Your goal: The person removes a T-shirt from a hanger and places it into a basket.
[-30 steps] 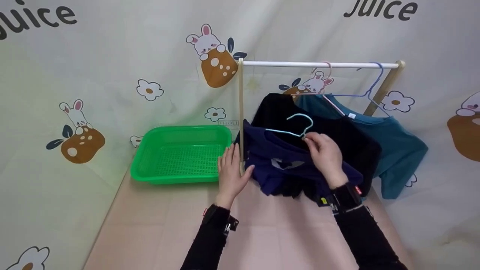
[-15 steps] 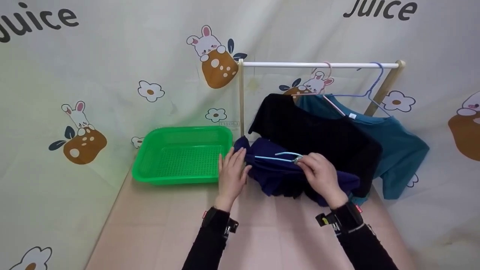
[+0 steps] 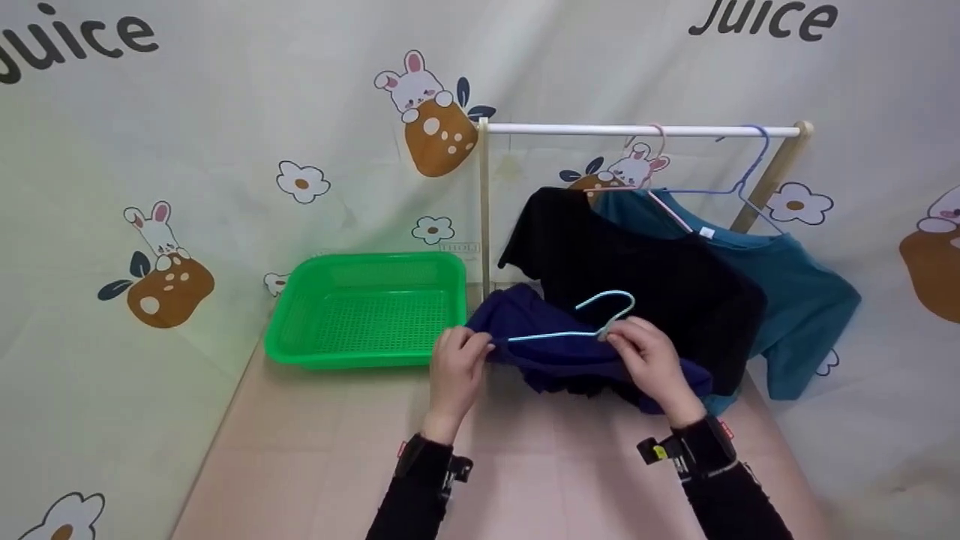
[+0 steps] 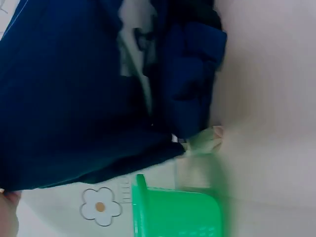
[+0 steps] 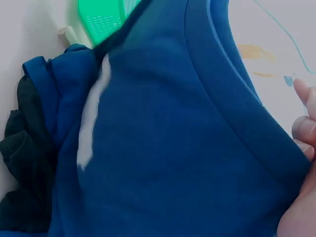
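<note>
A navy T-shirt [image 3: 525,311] with a pale print hangs bunched in front of the clothes rack, a light-blue clothes hanger [image 3: 551,337] at its neckline. My left hand [image 3: 454,375] pinches the shirt's left shoulder near the hanger's arm end. With thumb and fingers my right hand [image 3: 654,367] grips the hanger just below its hook. In the right wrist view the shirt's collar [image 5: 237,89] runs up to the right fingers; the hanger's right arm is hidden. Cloth fills most of the left wrist view, with only a bit of the left hand [image 4: 7,212] at the edge.
Behind the hands, a rack with a white rail [image 3: 562,129] carries a black top [image 3: 622,255] on a pink hanger and a teal top [image 3: 802,292] on a blue one. A green basket [image 3: 364,356] stands left of the rack on the pinkish table [image 3: 300,450].
The hanger came down from in front of the black top to the navy shirt's neckline. My left hand left the rack's post and took hold of the shirt's shoulder, drawing it nearer.
</note>
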`<state>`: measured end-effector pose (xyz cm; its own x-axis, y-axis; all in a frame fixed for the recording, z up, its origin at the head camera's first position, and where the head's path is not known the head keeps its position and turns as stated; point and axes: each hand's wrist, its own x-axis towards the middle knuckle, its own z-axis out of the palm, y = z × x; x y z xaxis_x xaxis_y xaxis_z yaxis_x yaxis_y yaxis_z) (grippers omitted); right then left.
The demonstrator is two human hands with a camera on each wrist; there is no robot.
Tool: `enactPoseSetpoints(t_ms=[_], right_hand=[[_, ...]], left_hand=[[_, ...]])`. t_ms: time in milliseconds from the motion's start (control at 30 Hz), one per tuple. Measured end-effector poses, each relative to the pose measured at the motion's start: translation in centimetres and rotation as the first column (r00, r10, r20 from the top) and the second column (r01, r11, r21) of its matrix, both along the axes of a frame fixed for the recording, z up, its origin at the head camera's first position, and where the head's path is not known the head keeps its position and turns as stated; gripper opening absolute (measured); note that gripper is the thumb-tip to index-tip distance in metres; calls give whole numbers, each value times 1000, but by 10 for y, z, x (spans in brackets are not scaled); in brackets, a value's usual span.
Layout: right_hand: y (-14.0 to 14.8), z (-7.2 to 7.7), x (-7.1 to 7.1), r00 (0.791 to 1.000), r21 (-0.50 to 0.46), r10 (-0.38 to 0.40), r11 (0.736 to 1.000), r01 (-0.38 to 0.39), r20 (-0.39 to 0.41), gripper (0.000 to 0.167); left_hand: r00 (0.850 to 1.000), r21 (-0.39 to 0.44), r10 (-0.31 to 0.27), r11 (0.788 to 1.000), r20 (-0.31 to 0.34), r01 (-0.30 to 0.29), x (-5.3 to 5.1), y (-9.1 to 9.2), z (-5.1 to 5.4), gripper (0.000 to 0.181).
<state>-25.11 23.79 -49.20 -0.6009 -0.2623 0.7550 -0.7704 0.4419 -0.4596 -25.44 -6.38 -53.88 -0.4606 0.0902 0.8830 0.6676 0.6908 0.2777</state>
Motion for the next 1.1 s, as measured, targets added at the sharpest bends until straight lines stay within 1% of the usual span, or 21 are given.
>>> enactPoseSetpoints(t_ms=[100,200,300,467,500,567,633,667,700,733,800,833,867,900,967,1000,1033,1067,1100], right_hand=[[-2,6,7,1000,-42,19,999,-19,-4,31],[-6,15,16,1000,-43,1,999,-1,-8,28],[-7,20,23,999,-42,-48,998,48,8,24],[-2,19,28,990,-69,-135,988,137,38,20],[-1,18,29,987,-82,-145,985,150,62,18],[1,18,29,978,-137,-140,977,161,155,14],[2,19,30,959,-211,-125,961,181,255,12],[2,19,30,948,-244,-117,950,194,297,12],[2,19,30,938,-268,-111,941,205,328,13],[2,18,30,933,-286,-102,935,208,344,13],[0,16,30,937,-269,-113,940,208,329,13],[0,12,27,942,-251,-124,946,208,313,13],[0,8,25,947,-233,-132,951,205,294,13],[0,3,22,952,-216,-140,955,202,273,13],[-1,-8,16,960,-191,-155,961,202,234,13],[-1,-13,13,962,-181,-162,962,204,221,14],[0,-18,10,964,-171,-170,964,206,204,14],[-1,-20,10,967,-157,-173,966,203,188,15],[-1,-22,9,970,-141,-174,970,199,170,15]], left_hand=[[999,17,-24,1000,-33,25,6,0,6,7],[999,57,-36,998,-31,38,10,-2,10,5],[1000,131,-31,991,-8,31,12,-6,13,6],[1000,220,-5,975,28,-1,14,-16,14,6],[999,235,6,972,33,-13,14,-18,13,5],[998,270,25,962,49,-37,13,-21,11,4],[996,295,49,953,69,-67,13,-23,9,4],[995,292,56,953,81,-77,13,-23,7,4],[994,276,56,958,95,-80,13,-23,5,4],[993,254,46,965,110,-72,13,-23,4,4],[989,193,12,980,151,-41,15,-21,1,4],[983,168,-11,986,183,-20,16,-20,0,4],[973,155,-34,988,227,-2,17,-19,0,3],[960,158,-58,987,276,14,19,-18,0,5],[923,199,-107,979,370,33,22,-18,2,17],[905,223,-122,974,408,31,23,-18,3,25],[892,233,-125,972,434,23,25,-17,5,33],[886,235,-126,972,447,19,26,-17,7,41],[887,226,-123,974,446,22,26,-17,8,48]])
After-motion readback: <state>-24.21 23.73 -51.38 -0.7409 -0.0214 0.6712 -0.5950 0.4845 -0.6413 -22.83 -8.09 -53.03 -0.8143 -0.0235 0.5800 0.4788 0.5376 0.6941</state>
